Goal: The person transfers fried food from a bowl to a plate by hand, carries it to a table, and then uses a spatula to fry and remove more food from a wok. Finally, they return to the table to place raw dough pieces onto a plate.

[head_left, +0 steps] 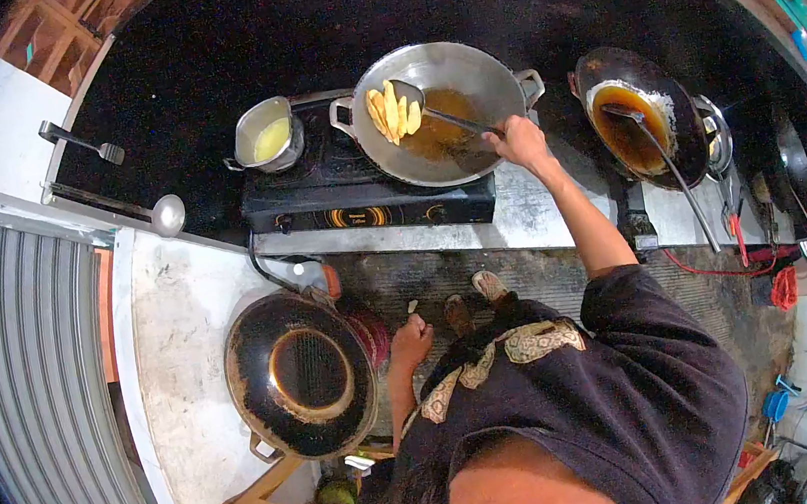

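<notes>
My right hand (516, 144) is closed around the dark handle of a skimmer (460, 121) above a large two-handled metal wok (492, 70). Golden fried strips (391, 112) lie on the skimmer's head, over the left side of the wok. Brown oil (448, 124) covers the wok's bottom. The wok stands on the right part of a black gas stove (369, 214). Down by my body, my left hand (411, 340) is closed, with a small pale piece showing at its fingertips; I cannot make out what it is.
A small pot (269, 158) with yellowish liquid stands on the stove's left. At right, a dark wok (595, 133) holds brown oil and a long-handled spatula (682, 178). Another blackened wok (257, 411) sits on the white counter (169, 311) near my left hand. A ladle (168, 215) hangs at left.
</notes>
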A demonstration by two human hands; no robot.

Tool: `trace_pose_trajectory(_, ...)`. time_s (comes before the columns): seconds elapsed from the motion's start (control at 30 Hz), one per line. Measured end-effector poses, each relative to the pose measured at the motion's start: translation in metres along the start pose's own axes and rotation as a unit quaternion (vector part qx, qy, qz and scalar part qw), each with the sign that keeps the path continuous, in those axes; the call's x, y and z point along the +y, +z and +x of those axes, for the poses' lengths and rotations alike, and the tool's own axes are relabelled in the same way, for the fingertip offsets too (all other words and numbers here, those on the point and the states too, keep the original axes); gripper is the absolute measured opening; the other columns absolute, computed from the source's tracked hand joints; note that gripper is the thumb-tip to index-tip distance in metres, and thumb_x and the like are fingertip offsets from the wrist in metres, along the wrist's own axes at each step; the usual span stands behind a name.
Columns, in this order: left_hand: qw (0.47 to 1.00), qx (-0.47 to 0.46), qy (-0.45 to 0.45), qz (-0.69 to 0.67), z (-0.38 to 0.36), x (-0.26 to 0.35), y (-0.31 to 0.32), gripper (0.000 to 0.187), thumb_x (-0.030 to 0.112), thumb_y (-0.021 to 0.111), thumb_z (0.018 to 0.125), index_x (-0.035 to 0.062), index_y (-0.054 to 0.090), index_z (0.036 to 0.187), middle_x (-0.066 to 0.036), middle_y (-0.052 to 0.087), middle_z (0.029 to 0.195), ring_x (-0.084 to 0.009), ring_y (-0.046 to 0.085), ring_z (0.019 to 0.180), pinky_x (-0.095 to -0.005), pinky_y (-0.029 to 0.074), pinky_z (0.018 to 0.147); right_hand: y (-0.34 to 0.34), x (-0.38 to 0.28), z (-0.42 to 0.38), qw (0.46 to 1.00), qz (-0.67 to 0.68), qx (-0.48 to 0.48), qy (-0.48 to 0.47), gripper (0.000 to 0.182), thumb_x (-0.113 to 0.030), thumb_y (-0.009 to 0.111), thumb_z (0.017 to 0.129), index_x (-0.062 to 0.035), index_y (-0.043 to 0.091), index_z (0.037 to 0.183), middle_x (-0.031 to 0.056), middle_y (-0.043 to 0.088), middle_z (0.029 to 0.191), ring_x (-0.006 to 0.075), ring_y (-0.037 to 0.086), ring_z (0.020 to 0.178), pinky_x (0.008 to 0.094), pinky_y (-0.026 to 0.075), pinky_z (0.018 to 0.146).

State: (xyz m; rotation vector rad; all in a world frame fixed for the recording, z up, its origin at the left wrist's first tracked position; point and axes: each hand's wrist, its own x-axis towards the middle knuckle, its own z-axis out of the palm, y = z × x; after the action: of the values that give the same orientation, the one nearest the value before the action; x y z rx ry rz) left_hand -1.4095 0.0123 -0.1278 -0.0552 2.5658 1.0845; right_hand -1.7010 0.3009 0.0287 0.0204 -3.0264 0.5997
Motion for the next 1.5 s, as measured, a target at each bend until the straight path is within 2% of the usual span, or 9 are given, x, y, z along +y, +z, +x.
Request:
trace_pose_trajectory(0.27,1.000,-0.016,-0.017,0.010,0.006,0.000,0.000,0.024,0.029,0.057,0.085,0.0069,0.048,0.089,-0.023,0.057,0.074,-0.0443,0.057,0.072,-0.0491,0.043,0.063,0.004,0.002,0.008,1.000,-0.029,0.006,-0.003,0.034,-0.039,0.067,0.079,-0.0087,0.072,0.093,0.0215,0.066,0.080,0.0361,0.065,0.081,0.0443,0.052,0.071)
trace_pose_trajectory(0.37,0.999,0.017,0.036,-0.019,0.006,-0.007,0.003,0.024,0.029,0.056,0.085,0.0071,0.047,0.090,-0.023,0.056,0.073,-0.0446,0.057,0.072,-0.0491,0.043,0.062,0.004,0.002,0.008,0.999,-0.025,0.009,-0.017,0.034,-0.039,0.068,0.079,-0.0086,0.071,0.094,0.0215,0.066,0.080,0.0364,0.065,0.080,0.0444,0.051,0.071)
trace_pose_trajectory(0.77,0.999,0.013,0.033,-0.006,0.016,-0.012,-0.002,0.029,0.030,0.057,0.084,0.0033,0.047,0.091,-0.023,0.057,0.072,-0.0451,0.057,0.072,-0.0503,0.043,0.062,0.002,-0.009,0.013,0.998,-0.025,0.040,-0.033,0.033,-0.035,0.069,0.078,-0.0042,0.071,0.090,0.0226,0.065,0.078,0.0364,0.065,0.079,0.0434,0.052,0.069)
trace_pose_trajectory(0.87,1.000,-0.002,0.008,-0.020,0.016,-0.007,-0.006,0.028,0.029,0.057,0.084,0.0039,0.047,0.091,-0.023,0.057,0.071,-0.0445,0.057,0.071,-0.0503,0.043,0.062,0.003,-0.009,0.014,0.998,-0.036,0.033,-0.033,0.034,-0.035,0.069,0.078,-0.0039,0.071,0.091,0.0224,0.066,0.079,0.0361,0.065,0.080,0.0432,0.052,0.069)
trace_pose_trajectory(0.93,0.999,0.008,0.027,-0.024,0.017,-0.011,-0.004,0.028,0.029,0.057,0.084,0.0039,0.047,0.090,-0.023,0.056,0.070,-0.0438,0.057,0.070,-0.0499,0.042,0.061,-0.003,-0.014,0.013,0.999,-0.046,0.004,-0.022,0.035,-0.035,0.069,0.078,-0.0038,0.071,0.093,0.0221,0.066,0.081,0.0357,0.065,0.081,0.0429,0.052,0.070)
trace_pose_trajectory(1.07,0.999,-0.011,0.042,-0.001,0.022,-0.019,-0.001,0.027,0.029,0.058,0.084,0.0042,0.046,0.087,-0.023,0.054,0.068,-0.0434,0.057,0.069,-0.0495,0.042,0.059,-0.005,-0.017,0.012,0.998,-0.046,0.023,-0.023,0.036,-0.036,0.069,0.077,-0.0044,0.071,0.095,0.0217,0.066,0.081,0.0355,0.065,0.081,0.0431,0.052,0.071)
trace_pose_trajectory(1.13,0.997,0.020,0.065,-0.022,0.020,-0.017,-0.001,0.028,0.029,0.057,0.084,0.0041,0.045,0.086,-0.022,0.053,0.067,-0.0432,0.055,0.068,-0.0494,0.041,0.059,0.004,-0.010,0.016,0.998,-0.048,0.043,-0.029,0.036,-0.036,0.069,0.077,-0.0042,0.071,0.095,0.0220,0.066,0.081,0.0356,0.065,0.081,0.0433,0.052,0.071)
trace_pose_trajectory(1.27,0.994,0.042,0.092,-0.045,0.021,-0.019,0.001,0.028,0.029,0.056,0.085,0.0041,0.044,0.086,-0.022,0.051,0.066,-0.0427,0.053,0.064,-0.0487,0.039,0.058,0.001,-0.012,0.016,0.999,-0.046,0.018,-0.021,0.035,-0.036,0.069,0.078,-0.0049,0.071,0.095,0.0221,0.066,0.081,0.0358,0.065,0.081,0.0435,0.052,0.071)
trace_pose_trajectory(1.5,0.996,0.023,0.076,-0.027,0.023,-0.019,-0.001,0.028,0.030,0.055,0.086,0.0035,0.045,0.086,-0.023,0.051,0.066,-0.0434,0.054,0.063,-0.0478,0.041,0.057,0.000,-0.014,0.016,0.998,-0.058,0.022,-0.029,0.033,-0.036,0.068,0.079,-0.0063,0.071,0.094,0.0218,0.066,0.080,0.0368,0.065,0.080,0.0447,0.052,0.070)
